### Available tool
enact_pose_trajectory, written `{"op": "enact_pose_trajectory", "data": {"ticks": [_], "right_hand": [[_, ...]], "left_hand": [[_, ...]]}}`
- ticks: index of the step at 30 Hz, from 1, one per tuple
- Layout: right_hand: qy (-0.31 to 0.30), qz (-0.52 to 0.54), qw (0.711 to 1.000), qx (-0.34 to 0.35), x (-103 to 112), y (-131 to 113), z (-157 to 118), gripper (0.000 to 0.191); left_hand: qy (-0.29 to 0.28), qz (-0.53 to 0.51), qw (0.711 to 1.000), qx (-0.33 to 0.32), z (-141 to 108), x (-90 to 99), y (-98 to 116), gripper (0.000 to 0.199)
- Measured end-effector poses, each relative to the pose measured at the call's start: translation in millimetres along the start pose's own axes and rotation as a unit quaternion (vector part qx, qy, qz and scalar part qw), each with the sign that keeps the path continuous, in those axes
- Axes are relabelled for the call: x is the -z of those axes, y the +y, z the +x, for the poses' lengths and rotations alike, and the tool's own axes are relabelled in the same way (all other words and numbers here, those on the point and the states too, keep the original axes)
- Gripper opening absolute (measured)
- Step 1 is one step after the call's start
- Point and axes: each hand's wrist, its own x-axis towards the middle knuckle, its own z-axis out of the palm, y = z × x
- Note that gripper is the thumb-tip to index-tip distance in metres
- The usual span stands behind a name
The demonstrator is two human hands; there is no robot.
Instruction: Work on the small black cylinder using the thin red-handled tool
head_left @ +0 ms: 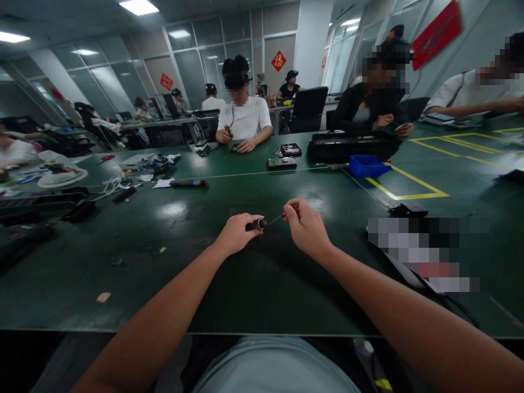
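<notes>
Near the middle of the green table, my left hand is closed around a small dark cylindrical part with a pale ring at its right end. My right hand grips a thin screwdriver by its reddish handle. Its metal shaft slants down to the left, and the tip meets or nearly meets the ringed end of the cylinder. Fingers of my left hand hide most of the cylinder. Both hands are held just above the tabletop.
A blue bin stands right of centre beside a long black case. Hard drives lie farther back. Cables, a white fan and black parts cover the left side. Across the table a person in a white shirt works with their hands.
</notes>
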Motion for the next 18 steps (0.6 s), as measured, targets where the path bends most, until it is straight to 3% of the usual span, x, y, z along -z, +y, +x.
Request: {"op": "enact_pose_trajectory", "data": {"ticks": [6,9,11,16,18], "right_hand": [[0.005,-0.018,1.000,-0.011,0.3,3.9,2.1,0.020],[0.011,-0.021,1.000,-0.009,2.3,1.6,2.3,0.022],[0.015,-0.027,0.999,-0.008,4.3,-1.3,2.3,0.024],[-0.004,-0.069,0.997,0.014,8.0,-7.5,1.6,0.029],[-0.013,-0.083,0.996,0.027,8.5,-8.2,1.0,0.031]], "left_hand": [[0.034,-0.047,0.998,0.031,-0.3,2.3,3.0,0.037],[0.069,-0.145,0.985,0.062,2.7,0.2,1.8,0.038],[0.089,-0.255,0.959,0.087,5.2,-1.1,1.9,0.038],[0.127,-0.477,0.854,0.165,9.8,4.7,11.0,0.026],[0.122,-0.474,0.853,0.182,11.9,10.0,15.7,0.018]]}}
